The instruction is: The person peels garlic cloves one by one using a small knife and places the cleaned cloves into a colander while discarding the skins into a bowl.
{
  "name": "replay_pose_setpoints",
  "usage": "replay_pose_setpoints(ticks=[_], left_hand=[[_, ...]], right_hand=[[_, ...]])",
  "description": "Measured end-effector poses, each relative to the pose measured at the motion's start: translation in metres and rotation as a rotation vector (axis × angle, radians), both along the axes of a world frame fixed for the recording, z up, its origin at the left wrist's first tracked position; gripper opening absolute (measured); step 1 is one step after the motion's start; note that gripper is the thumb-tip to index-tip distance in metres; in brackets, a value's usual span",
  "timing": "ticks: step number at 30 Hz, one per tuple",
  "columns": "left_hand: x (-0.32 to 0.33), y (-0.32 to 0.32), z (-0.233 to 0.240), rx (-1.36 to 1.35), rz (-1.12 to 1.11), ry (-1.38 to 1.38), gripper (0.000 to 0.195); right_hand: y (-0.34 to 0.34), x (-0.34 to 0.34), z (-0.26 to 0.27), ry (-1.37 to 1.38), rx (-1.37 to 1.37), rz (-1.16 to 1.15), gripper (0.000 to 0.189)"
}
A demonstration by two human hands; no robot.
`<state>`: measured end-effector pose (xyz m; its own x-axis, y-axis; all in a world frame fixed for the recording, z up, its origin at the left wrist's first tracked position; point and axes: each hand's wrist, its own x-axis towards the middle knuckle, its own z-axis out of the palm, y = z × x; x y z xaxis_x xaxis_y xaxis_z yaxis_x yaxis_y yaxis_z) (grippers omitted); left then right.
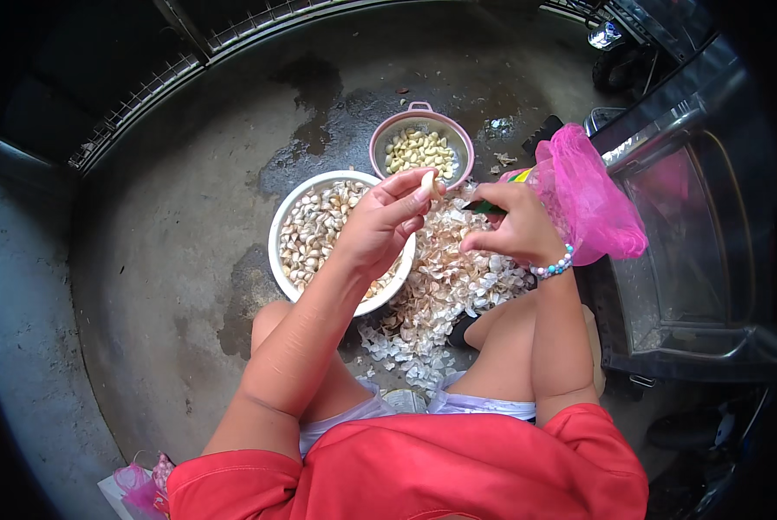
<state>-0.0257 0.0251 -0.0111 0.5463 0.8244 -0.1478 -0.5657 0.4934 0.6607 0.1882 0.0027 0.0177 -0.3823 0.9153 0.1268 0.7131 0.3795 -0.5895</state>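
A pale garlic clove (430,186) is pinched between the fingertips of my left hand (388,214), raised over the gap between two bowls. To its right, my right hand (515,221) holds a small knife (486,207) with a green handle and dark blade; a beaded bracelet circles that wrist. Unpeeled cloves fill a white basin (276,244), partly covered by my left forearm. Peeled garlic cloves (417,149) lie in a pink-rimmed metal strainer or bowl (469,144) farther off. Beneath my hands spreads a heap of papery garlic skins (447,279).
A pink mesh bag (590,195) stands right of my right hand, beside a transparent plastic container or panel (681,260). Wet patches mark the concrete floor (180,195). A wheeled vehicle (616,65) is at the upper right. Another pink mesh bag (135,484) lies at lower left.
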Motion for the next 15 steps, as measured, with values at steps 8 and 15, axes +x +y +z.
replay_pose_setpoints(ticks=[8, 15], left_hand=[[0.025, -0.011, -0.003, 0.069, 0.196, 0.146, 0.023], [0.038, -0.012, -0.011, 0.123, 0.379, 0.021, 0.016]], right_hand=[[-0.003, -0.040, -0.024, 0.922, -0.123, -0.286, 0.013], [-0.002, -0.046, -0.031, 1.076, 0.046, -0.277, 0.009]])
